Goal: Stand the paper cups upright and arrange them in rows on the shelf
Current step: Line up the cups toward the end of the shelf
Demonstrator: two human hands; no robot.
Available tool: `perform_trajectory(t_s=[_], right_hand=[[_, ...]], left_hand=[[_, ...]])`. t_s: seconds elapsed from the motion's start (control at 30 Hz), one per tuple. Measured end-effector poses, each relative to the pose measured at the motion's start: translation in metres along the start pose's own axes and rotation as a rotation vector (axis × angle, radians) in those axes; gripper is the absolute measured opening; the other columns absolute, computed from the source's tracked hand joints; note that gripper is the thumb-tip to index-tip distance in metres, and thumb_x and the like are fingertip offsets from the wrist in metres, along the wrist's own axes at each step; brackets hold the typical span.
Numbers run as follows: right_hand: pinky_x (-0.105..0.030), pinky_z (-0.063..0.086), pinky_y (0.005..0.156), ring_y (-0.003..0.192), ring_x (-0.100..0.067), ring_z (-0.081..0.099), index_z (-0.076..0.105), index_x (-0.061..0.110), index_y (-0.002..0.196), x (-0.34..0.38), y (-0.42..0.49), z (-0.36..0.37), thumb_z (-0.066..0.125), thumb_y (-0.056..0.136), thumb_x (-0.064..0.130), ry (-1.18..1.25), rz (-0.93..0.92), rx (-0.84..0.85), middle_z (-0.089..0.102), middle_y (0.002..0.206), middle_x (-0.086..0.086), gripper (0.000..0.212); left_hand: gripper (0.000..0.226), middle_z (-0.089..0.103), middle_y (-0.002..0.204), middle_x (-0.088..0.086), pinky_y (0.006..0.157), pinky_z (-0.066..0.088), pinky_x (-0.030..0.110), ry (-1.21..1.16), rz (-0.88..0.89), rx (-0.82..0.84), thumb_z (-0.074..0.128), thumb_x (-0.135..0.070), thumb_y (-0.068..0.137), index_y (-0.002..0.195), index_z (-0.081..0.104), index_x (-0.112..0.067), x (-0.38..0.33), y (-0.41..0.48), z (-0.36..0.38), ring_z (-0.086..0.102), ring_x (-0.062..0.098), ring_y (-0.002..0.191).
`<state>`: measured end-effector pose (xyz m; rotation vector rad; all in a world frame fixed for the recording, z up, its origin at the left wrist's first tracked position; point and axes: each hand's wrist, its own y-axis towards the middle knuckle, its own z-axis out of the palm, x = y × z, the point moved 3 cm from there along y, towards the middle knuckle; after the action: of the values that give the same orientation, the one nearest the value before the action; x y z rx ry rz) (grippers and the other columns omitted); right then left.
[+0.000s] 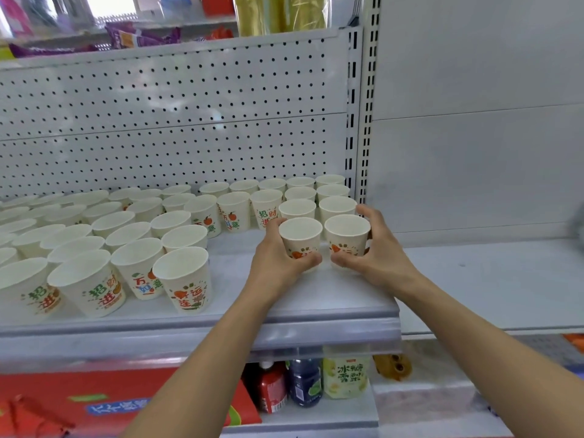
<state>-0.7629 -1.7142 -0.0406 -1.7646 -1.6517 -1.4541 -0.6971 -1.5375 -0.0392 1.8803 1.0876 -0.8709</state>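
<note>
Cups (301, 237), tapered white paper, in left hand (276, 260), right hand (380, 251)

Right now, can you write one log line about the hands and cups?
left hand grips left cup | right hand grips right cup | both upright on shelf

The pale grey shelf (347, 298) in front of me carries upright paper cups (132, 235), mouths up. On the left they stand crowded in loose lines from the near edge to the far back panel. At the right end two neater columns (335, 203) run from far to near. The nearest pair there are the left front cup (300, 235), gripped by my left hand (278, 260), and the right front cup (347, 230), gripped by my right hand (379, 251).
</note>
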Motion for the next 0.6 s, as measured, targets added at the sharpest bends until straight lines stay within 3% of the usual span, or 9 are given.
perform_trajectory(t_s=[0.23, 0.4, 0.53, 0.6], right_hand=[[-0.028, 0.043, 0.098, 0.116, -0.008, 0.043, 0.028, 0.028, 0.142, -0.0047, 0.0075, 0.0037, 0.083, 0.072, 0.027, -0.045, -0.018, -0.010, 0.042, 0.139, 0.009, 0.090], [-0.002, 0.038, 0.078, 0.110, -0.006, 0.047, 0.028, 0.029, 0.141, -0.0042, 0.0068, 0.0061, 0.083, 0.072, 0.021, -0.012, -0.019, -0.030, 0.044, 0.124, 0.016, 0.089], [-0.003, 0.040, 0.076, 0.109, -0.007, 0.049, 0.026, 0.029, 0.142, -0.0038, 0.0040, 0.0070, 0.083, 0.072, 0.020, -0.003, -0.013, -0.035, 0.044, 0.123, 0.018, 0.091], [-0.010, 0.044, 0.082, 0.111, -0.010, 0.051, 0.024, 0.029, 0.143, -0.0023, 0.0027, 0.0069, 0.083, 0.071, 0.021, -0.001, -0.009, -0.021, 0.045, 0.126, 0.016, 0.093]], left_hand=[[0.081, 0.054, 0.120, -0.011, 0.088, 0.044, 0.023, 0.053, 0.001, -0.016, 0.084, -0.029, 0.070, 0.134, 0.034, -0.029, 0.0015, 0.0029, 0.0016, 0.054, 0.010, 0.108], [0.079, 0.056, 0.126, -0.007, 0.093, 0.048, 0.029, 0.067, -0.005, -0.007, 0.083, -0.030, 0.071, 0.132, 0.034, -0.031, 0.0010, 0.0023, 0.0013, 0.055, 0.013, 0.112], [0.080, 0.055, 0.127, -0.006, 0.091, 0.046, 0.026, 0.063, -0.010, 0.002, 0.083, -0.030, 0.071, 0.133, 0.033, -0.029, 0.0005, 0.0027, 0.0004, 0.054, 0.013, 0.113], [0.081, 0.055, 0.128, -0.006, 0.092, 0.047, 0.028, 0.070, -0.016, 0.008, 0.084, -0.030, 0.069, 0.133, 0.033, -0.029, 0.0017, 0.0035, 0.0005, 0.055, 0.014, 0.114]])
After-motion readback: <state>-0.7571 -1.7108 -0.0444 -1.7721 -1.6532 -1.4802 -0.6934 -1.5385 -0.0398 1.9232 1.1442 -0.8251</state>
